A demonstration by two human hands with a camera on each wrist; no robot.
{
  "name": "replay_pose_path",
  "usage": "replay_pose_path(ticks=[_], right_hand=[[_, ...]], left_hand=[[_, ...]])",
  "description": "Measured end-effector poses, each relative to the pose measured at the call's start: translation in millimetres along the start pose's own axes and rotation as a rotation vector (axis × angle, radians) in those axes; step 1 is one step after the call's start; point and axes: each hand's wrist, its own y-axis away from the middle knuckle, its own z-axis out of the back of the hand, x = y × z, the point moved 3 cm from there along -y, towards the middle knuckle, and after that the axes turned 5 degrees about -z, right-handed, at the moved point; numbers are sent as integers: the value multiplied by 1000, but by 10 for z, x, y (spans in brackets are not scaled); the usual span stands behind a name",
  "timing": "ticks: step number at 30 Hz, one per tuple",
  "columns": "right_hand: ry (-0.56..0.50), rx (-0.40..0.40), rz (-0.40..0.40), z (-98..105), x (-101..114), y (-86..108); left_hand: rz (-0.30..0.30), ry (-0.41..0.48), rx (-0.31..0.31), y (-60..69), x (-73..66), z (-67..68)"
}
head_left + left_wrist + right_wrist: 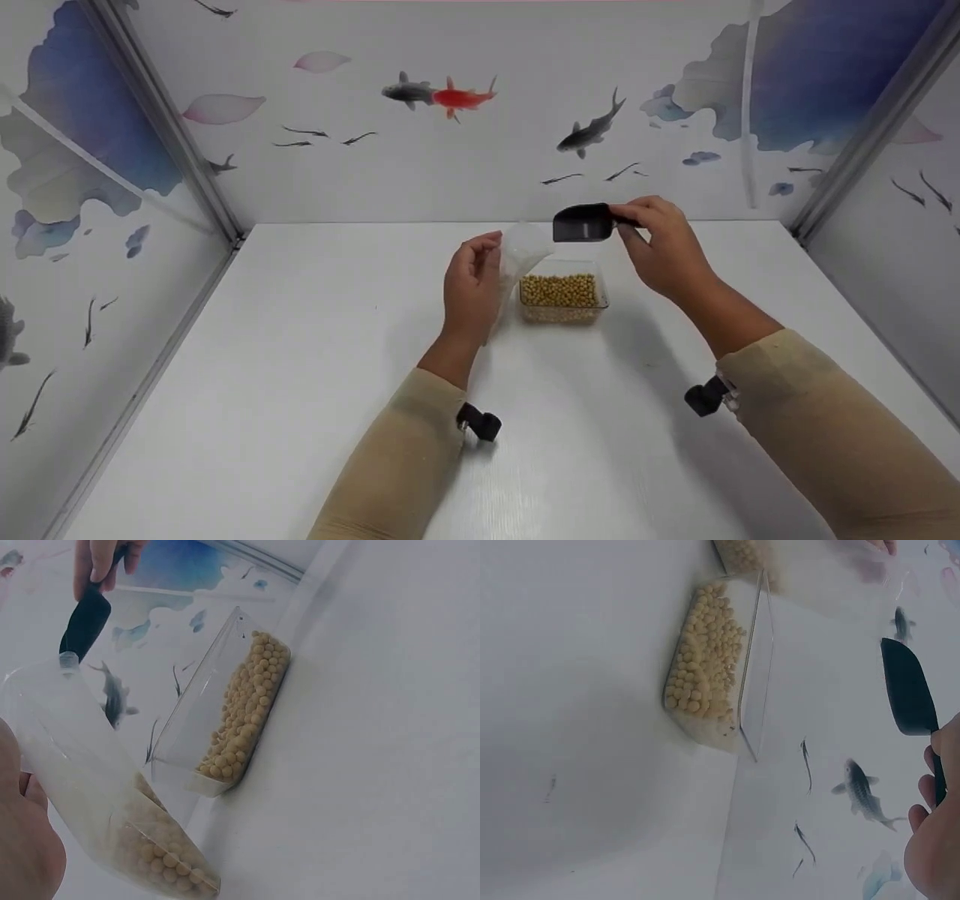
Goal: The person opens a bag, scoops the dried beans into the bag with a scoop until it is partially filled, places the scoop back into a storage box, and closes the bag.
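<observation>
While the left hand (pixel 471 289) grips a clear bag (pixel 523 251) slanting seven-to-one, a container (pixel 564 313) of beans (pixel 559 289) lies at its four o'clock, long axis nine-to-three; toward the container's twelve, a black scoop (pixel 583 223) points its mouth to nine, handle to three, pinched by the right hand (pixel 666 247) at two.

A white tabletop (pixel 262 360), a pale back panel (pixel 480 176) — printed with a red fish (pixel 461 98) touching a grey fish (pixel 409 91), pink petals (pixel 225 109), a blue-purple leaf shape (pixel 832 75) — metal posts (pixel 166 120) at both back corners
</observation>
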Motion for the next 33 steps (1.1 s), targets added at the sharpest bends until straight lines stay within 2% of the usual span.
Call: replay_pose_path(ticks=[5,11,16,21,27,33], right_hand=[[-30,17,-86,-8,-159,11],[-29,49,-130,-87,-290,10],[12,116,-138,-207,-363,39],[105,192,-139,-341,-394,73],[224,223,-103,-460,-361,85],[291,257,-87,-538,-375,81]], left_hand=[[-25,-2,15,-1,27,-5],[-17,-1,7,-3,13,-5],[-13,-3,8,-3,-4,-4],[-10,-11,5,2,-4,-6],[-14,-7,1,-1,2,0],[-39,-3,19,-6,5,14]])
